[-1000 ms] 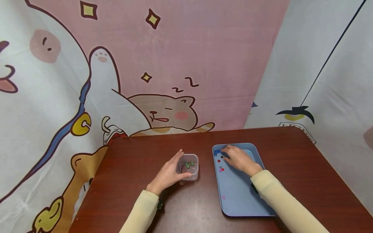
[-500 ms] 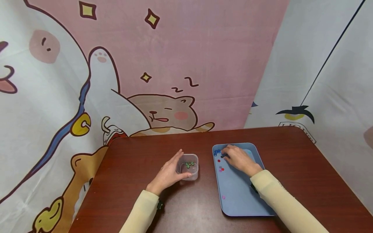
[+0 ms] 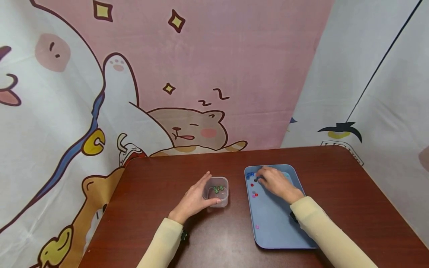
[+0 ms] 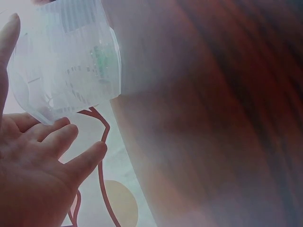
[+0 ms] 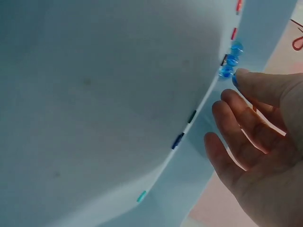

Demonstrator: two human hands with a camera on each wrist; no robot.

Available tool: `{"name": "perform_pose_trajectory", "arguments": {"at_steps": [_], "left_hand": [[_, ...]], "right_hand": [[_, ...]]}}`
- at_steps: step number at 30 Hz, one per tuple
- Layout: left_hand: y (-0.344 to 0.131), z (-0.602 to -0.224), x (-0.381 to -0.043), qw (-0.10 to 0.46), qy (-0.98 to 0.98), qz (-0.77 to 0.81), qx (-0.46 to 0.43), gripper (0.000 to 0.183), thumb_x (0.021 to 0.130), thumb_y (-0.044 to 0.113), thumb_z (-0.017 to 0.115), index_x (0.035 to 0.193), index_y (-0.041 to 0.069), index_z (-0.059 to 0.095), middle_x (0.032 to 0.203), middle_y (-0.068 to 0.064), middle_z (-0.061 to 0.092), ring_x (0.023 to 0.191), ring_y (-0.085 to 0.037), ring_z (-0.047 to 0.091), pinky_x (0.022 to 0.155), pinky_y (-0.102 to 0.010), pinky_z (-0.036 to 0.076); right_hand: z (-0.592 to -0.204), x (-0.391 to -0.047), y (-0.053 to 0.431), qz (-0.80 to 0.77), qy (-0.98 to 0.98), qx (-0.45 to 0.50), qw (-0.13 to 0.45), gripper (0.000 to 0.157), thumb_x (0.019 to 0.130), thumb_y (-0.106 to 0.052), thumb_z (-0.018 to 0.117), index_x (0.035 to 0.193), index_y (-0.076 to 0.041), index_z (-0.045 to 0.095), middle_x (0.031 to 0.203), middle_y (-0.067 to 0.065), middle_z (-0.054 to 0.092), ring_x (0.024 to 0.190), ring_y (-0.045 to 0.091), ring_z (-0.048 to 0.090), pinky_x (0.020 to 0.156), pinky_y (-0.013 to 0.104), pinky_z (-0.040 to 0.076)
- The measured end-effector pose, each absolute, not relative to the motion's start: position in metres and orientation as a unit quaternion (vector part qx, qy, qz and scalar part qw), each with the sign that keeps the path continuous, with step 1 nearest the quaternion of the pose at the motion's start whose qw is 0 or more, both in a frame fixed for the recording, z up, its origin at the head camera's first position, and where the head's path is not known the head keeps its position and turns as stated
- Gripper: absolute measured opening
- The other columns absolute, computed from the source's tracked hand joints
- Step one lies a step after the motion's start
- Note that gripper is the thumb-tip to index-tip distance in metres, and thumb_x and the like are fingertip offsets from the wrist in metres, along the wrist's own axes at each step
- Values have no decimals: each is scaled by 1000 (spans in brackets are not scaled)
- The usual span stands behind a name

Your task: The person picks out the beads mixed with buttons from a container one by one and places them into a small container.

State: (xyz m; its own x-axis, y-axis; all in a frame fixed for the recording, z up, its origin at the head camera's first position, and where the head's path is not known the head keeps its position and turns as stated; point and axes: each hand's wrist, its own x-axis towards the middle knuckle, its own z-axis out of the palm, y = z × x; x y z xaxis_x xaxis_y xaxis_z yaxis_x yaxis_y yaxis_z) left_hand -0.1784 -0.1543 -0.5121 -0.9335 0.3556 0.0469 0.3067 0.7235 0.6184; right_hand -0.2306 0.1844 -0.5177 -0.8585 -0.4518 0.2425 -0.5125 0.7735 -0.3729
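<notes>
My left hand [image 3: 192, 199] holds a clear plastic box [image 3: 226, 191] on the table, thumb along its front side and fingers behind. Several green glass marbles [image 3: 221, 188] lie in the box. In the left wrist view the box [image 4: 71, 80] sits between thumb and fingers. My right hand [image 3: 276, 183] reaches into the far left part of a blue tray [image 3: 275, 230]. In the right wrist view, its thumb and index finger pinch a blue marble [image 5: 235, 80], mostly covered by the thumb. Other blue marbles [image 5: 232, 60] touch or nearly touch it, along the tray's wall.
Small red discs [image 3: 252, 185], pink discs [image 3: 257, 226] and a dark disc [image 3: 255, 180] lie along the tray's left side. A teal piece [image 5: 141, 196] is farther along the wall. The brown table [image 3: 161, 175] meets a printed cloth [image 3: 248, 74] behind.
My right fingertips have shifted slightly right and back from the blue marbles in the corner. My left hand and the box have stayed in place.
</notes>
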Motion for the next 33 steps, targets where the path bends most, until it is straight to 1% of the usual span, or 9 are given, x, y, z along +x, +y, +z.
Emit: {"name": "perform_pose_trajectory", "arguments": {"at_steps": [6,13,16,24,27,33], "left_hand": [[-154,-511,-179,37,926,327,183,105,82,57,84,161,8,35,170,-4,27,142,-36,47,110,-59,42],[-153,-510,-179,33,925,330,185,104,82,56,84,161,7,37,170,-6,28,141,-36,48,110,-57,43],[-153,-511,-179,29,924,330,189,104,82,55,85,160,6,37,169,-9,29,141,-37,49,109,-57,43],[-154,-511,-178,31,925,330,184,105,81,59,83,161,9,37,170,-4,28,142,-35,47,110,-57,43],[-154,-511,-178,33,925,332,184,104,82,60,82,162,11,36,170,-5,28,142,-36,47,110,-59,42],[-154,-510,-178,34,924,334,185,104,82,59,83,161,11,36,170,-7,28,141,-38,47,110,-60,42]], "right_hand": [[-508,-227,187,234,-942,234,63,19,92,-4,77,111,-3,76,110,10,71,98,29,70,82,50,58],[-498,-221,189,258,-937,226,74,22,93,-7,77,114,-4,75,120,11,69,104,31,69,86,52,57],[-495,-219,188,267,-933,225,82,21,93,-8,77,114,-5,75,121,11,68,104,31,69,85,52,57],[-488,-213,186,298,-921,226,104,20,93,-9,78,113,-4,75,122,12,68,102,30,69,84,50,58],[-486,-211,184,309,-917,226,113,21,93,-9,78,113,-5,75,123,11,69,103,29,69,84,50,58],[-480,-206,178,318,-913,221,129,20,95,-14,78,113,-7,76,124,8,69,104,28,69,84,50,57]]}}
